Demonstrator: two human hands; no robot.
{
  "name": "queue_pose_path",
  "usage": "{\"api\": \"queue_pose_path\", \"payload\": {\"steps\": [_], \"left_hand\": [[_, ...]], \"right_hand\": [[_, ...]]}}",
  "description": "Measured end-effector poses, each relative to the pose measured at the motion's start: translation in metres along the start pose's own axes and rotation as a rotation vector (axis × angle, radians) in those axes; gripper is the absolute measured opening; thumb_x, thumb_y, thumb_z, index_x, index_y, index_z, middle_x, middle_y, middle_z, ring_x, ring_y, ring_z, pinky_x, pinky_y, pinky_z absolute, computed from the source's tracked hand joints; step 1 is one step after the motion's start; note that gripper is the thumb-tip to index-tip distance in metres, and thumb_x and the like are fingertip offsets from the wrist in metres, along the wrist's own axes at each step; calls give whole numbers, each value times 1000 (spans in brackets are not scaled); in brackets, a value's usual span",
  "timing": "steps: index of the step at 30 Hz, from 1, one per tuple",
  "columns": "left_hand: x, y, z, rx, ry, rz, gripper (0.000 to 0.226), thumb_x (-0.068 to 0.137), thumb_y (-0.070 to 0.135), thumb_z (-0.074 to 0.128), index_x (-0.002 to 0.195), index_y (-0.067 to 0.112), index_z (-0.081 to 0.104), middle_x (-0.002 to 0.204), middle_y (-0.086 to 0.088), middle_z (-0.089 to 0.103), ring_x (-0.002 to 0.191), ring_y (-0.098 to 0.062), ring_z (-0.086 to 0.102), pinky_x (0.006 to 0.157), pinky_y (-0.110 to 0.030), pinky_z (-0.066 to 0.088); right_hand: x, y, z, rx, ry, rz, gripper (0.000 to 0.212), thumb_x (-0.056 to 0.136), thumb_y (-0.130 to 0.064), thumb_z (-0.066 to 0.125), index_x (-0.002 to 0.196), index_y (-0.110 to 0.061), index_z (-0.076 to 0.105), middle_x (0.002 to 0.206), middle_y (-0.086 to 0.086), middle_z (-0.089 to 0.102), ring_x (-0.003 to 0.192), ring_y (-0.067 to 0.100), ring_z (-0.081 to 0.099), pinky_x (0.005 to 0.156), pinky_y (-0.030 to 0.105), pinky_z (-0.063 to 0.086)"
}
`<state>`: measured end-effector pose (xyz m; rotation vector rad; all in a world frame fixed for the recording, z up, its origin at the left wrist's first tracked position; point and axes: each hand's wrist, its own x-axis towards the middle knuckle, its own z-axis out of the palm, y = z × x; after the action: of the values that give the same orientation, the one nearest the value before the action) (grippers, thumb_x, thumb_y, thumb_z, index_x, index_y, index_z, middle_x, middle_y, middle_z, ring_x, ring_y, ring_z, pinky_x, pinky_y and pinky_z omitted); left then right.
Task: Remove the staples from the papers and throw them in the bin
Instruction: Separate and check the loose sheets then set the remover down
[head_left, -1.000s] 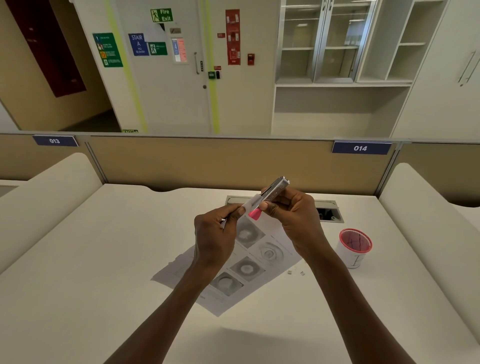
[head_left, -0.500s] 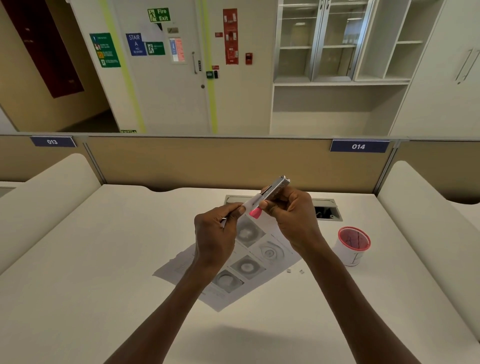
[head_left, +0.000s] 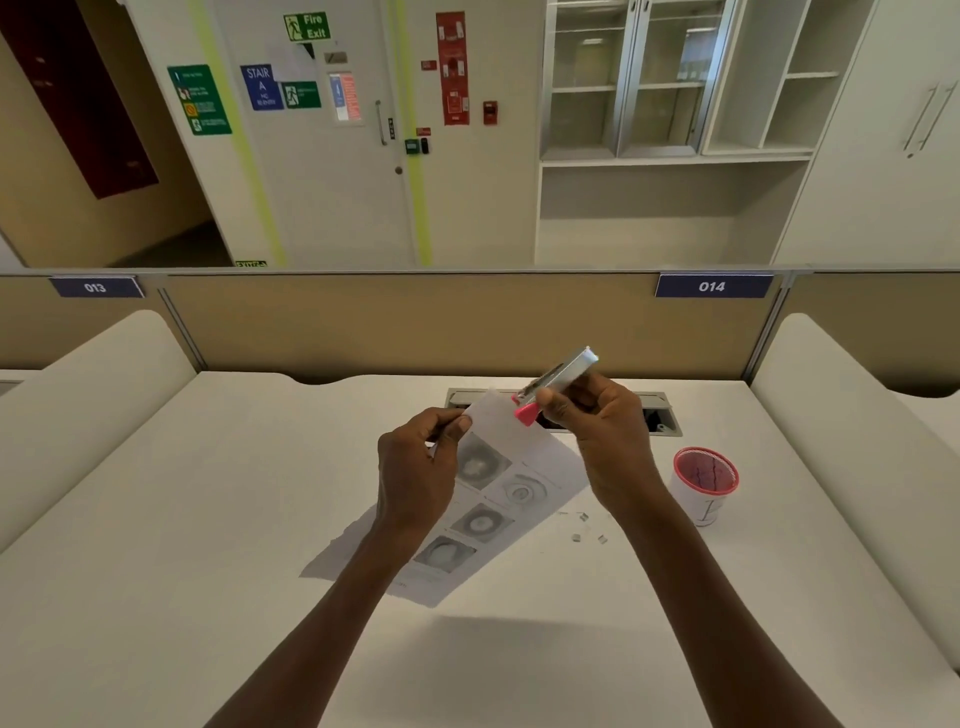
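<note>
My left hand (head_left: 418, 467) pinches the upper corner of the papers (head_left: 511, 470), printed with grey ring pictures, and lifts that end off the desk. My right hand (head_left: 602, 436) grips a silver stapler with a pink tip (head_left: 556, 384), tilted up to the right, its pink end touching the top edge of the papers. Three loose staples (head_left: 589, 530) lie on the desk just right of the papers. The small white bin with a pink rim (head_left: 705, 483) stands further right of my right wrist.
The white desk (head_left: 208, 519) is bounded by a tan partition behind and padded white dividers (head_left: 852, 441) on both sides. An open cable hatch (head_left: 657, 415) lies in the desk behind my hands.
The top corner of the papers now stands up more between my hands, and the stapler's pink tip sits at its edge. My hands stay almost in place.
</note>
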<state>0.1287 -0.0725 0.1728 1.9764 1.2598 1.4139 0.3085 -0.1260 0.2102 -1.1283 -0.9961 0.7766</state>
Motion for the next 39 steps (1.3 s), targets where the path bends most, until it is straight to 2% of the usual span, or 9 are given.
{"api": "queue_pose_path", "payload": {"steps": [4, 9, 12, 17, 25, 29, 34, 37, 39], "left_hand": [[4, 1, -3, -10, 19, -21, 17, 94, 26, 59, 98, 16, 72, 84, 10, 72, 75, 3, 62, 55, -13, 47], [10, 3, -13, -12, 77, -44, 16, 93, 26, 60, 95, 15, 72, 82, 10, 69, 73, 6, 62, 59, -5, 42], [8, 1, -14, -12, 99, -59, 18, 93, 27, 60, 96, 14, 72, 82, 12, 67, 74, 11, 60, 63, -3, 41], [6, 1, -11, 12, 106, -74, 22, 94, 29, 59, 99, 12, 71, 84, 12, 65, 71, 8, 60, 64, -11, 44], [3, 3, -12, 35, 118, -137, 23, 94, 30, 58, 100, 12, 71, 86, 9, 67, 72, -5, 61, 58, -2, 38], [2, 0, -13, 42, 135, -153, 25, 95, 30, 57, 102, 11, 71, 88, 8, 67, 74, -8, 61, 60, -9, 40], [-2, 0, -12, 38, 131, -169, 27, 95, 32, 56, 104, 11, 71, 89, 5, 67, 76, -14, 62, 60, -16, 42], [-6, 1, -10, 31, 128, -192, 26, 95, 32, 56, 102, 12, 71, 89, 5, 68, 73, -11, 62, 58, -16, 42], [-8, 1, -9, 22, 123, -210, 25, 95, 33, 56, 101, 13, 71, 87, 5, 69, 71, -7, 62, 56, -14, 41]], "right_hand": [[2, 6, -22, 16, 153, 66, 14, 88, -17, 66, 100, -11, 68, 90, 6, 75, 84, 19, 72, 78, 30, 58], [-8, 49, -63, -402, 244, 196, 3, 85, -20, 70, 84, -17, 69, 72, -4, 70, 65, 7, 66, 62, 21, 50], [-22, 102, -101, -706, 278, 353, 16, 80, -20, 71, 66, -13, 68, 62, 2, 68, 62, 18, 66, 63, 28, 51], [-51, 159, -153, -959, 406, 610, 8, 67, -19, 64, 67, -12, 67, 57, -3, 64, 64, 24, 62, 62, 28, 48], [-79, 198, -177, -1201, 467, 647, 11, 76, -11, 59, 84, -5, 61, 88, 17, 66, 84, 38, 64, 65, 33, 45], [-84, 207, -183, -1246, 447, 656, 12, 77, -10, 58, 87, -4, 61, 88, 17, 65, 85, 38, 63, 67, 34, 48], [-90, 211, -188, -1311, 399, 681, 16, 80, -14, 59, 91, -3, 61, 93, 17, 64, 89, 37, 61, 74, 39, 53], [-95, 206, -187, -1380, 380, 695, 27, 83, -24, 63, 99, -3, 61, 101, 17, 59, 98, 37, 56, 79, 41, 48], [-93, 192, -177, -1410, 404, 618, 35, 83, -33, 67, 99, -3, 60, 103, 19, 56, 100, 37, 51, 78, 42, 44]]}}
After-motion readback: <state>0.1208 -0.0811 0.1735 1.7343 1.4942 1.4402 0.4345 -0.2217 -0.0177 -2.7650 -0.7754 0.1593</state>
